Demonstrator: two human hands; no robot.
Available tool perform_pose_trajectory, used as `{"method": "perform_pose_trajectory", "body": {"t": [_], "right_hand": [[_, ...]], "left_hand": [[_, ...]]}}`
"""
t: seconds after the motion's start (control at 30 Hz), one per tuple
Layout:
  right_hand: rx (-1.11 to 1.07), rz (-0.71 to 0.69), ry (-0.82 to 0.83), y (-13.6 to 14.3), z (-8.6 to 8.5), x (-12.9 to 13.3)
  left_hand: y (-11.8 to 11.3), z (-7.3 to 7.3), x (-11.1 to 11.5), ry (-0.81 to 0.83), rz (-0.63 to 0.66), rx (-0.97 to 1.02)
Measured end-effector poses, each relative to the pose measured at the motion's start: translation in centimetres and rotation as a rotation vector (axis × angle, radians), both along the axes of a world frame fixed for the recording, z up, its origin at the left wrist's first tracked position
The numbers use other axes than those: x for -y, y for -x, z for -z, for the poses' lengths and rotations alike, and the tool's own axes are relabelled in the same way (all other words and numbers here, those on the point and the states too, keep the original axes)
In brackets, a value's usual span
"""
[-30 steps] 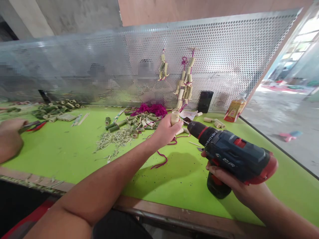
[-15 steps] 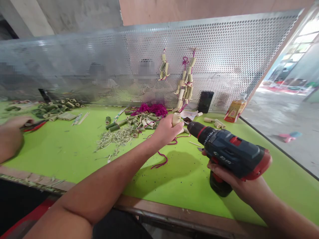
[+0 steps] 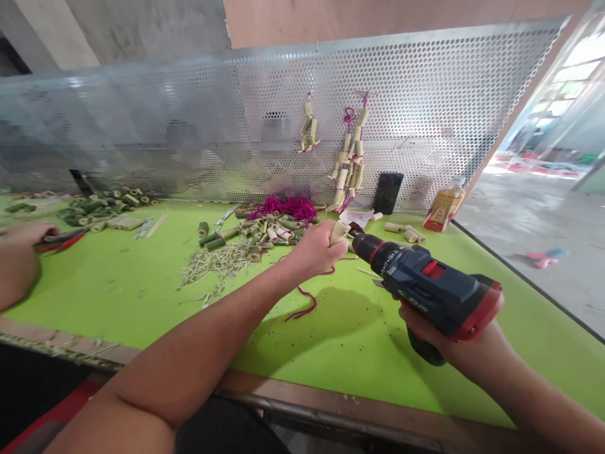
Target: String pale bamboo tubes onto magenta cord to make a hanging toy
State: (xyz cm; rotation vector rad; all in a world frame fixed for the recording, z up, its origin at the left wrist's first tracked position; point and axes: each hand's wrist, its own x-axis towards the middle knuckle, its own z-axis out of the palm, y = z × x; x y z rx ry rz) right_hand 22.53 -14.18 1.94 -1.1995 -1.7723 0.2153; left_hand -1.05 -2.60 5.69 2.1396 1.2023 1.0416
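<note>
Near the middle of the green table, my left hand [image 3: 320, 249] is closed around a short pale bamboo tube [image 3: 339, 232], its open end facing up. From the right, my right hand [image 3: 425, 328] grips the handle of a dark blue and red power drill [image 3: 435, 284]. The drill's chuck [image 3: 366, 244] points at the tube and sits just beside it; whether the bit is inside the bamboo cannot be made out. A loose purple cord [image 3: 305, 306] lies on the table below my left forearm.
Behind my left hand are cut bamboo pieces [image 3: 222, 236], shavings [image 3: 208, 265] and purple string [image 3: 288, 208]. Bamboo figures [image 3: 350, 157] hang on the perforated screen. A phone [image 3: 387, 193] and bottle [image 3: 443, 207] stand right. Another person's hand [image 3: 23, 243] holds red-handled pliers [image 3: 61, 241] at left.
The tube in my left hand has tilted and its open end shows more. The drill has moved slightly left, closer to the tube, and the bit is less visible.
</note>
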Motion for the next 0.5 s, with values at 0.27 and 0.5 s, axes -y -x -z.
{"method": "perform_pose_trajectory", "body": {"t": [0.27,0.5], "right_hand": [[-0.010,0.014,0.003,0.2,-0.3,-0.4],[-0.228,0.000,0.225,1.4,-0.3,0.3]], "left_hand": [[-0.3,0.1,0.4,0.007,-0.027,0.014],[-0.3,0.4,0.5,-0.075,-0.092,0.020]]}}
